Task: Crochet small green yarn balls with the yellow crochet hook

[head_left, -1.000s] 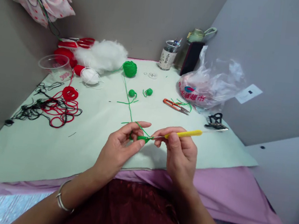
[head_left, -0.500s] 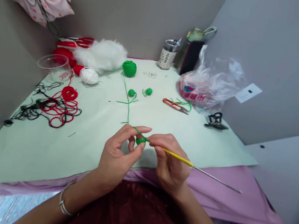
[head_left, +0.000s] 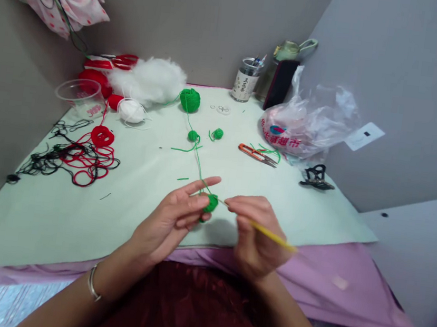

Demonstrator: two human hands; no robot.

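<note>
Between the thumb and fingers of my left hand is a small green crochet piece, partly hidden by the fingertips. My left index finger is stretched out, with green yarn passing by it toward the green yarn ball at the back. My right hand grips a crochet hook by its yellow handle. The hook's thin tip reaches the right side of the green piece; its rear metal end is blurred. Two small green crocheted balls, a left one and a right one, lie beyond my hands.
Orange thread snips and a black hair claw lie to the right, near a plastic bag. Tangled red and black yarn, white stuffing and a clear cup are on the left. A phone stands at the back.
My left hand has turned, showing more of the green piece. My right hand and the hook have shifted slightly right. The yarn now runs at a different slant.
</note>
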